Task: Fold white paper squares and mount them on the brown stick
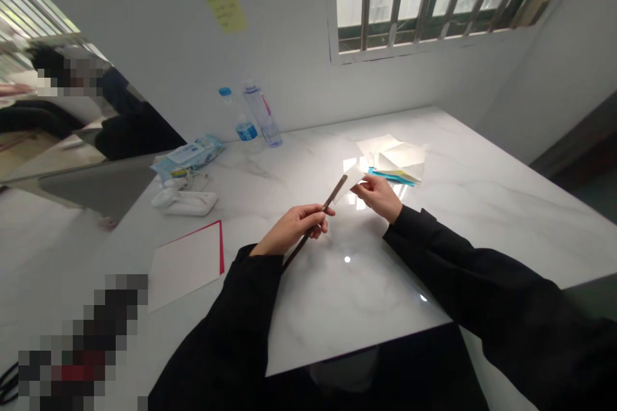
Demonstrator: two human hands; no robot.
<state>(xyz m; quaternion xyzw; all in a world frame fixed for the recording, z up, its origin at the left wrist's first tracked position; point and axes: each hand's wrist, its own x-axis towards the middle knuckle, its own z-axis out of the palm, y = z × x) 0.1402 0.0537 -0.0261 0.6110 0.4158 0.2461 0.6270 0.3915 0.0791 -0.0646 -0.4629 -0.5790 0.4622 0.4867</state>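
A thin, flat brown stick point(336, 192) slants upward through the closed fingers of my left hand point(296, 229), above the middle of the table. Its lower end runs down toward my left sleeve. My right hand point(383, 198) pinches a small white sheet point(349, 181), which looks like paper or tissue. The sheet lies against or just beside the stick's upper end; whether they touch I cannot tell. Just beyond my right hand are creased cream papers point(398, 157) with a blue sheet point(393, 176) under them.
On the white marbled table point(482, 186), two plastic bottles point(263, 115) stand by the wall. A wipes packet point(190, 155) and a white device point(190, 202) are at the left, above a pad with a red edge point(186, 263). Another person point(130, 109) sits beyond the partition.
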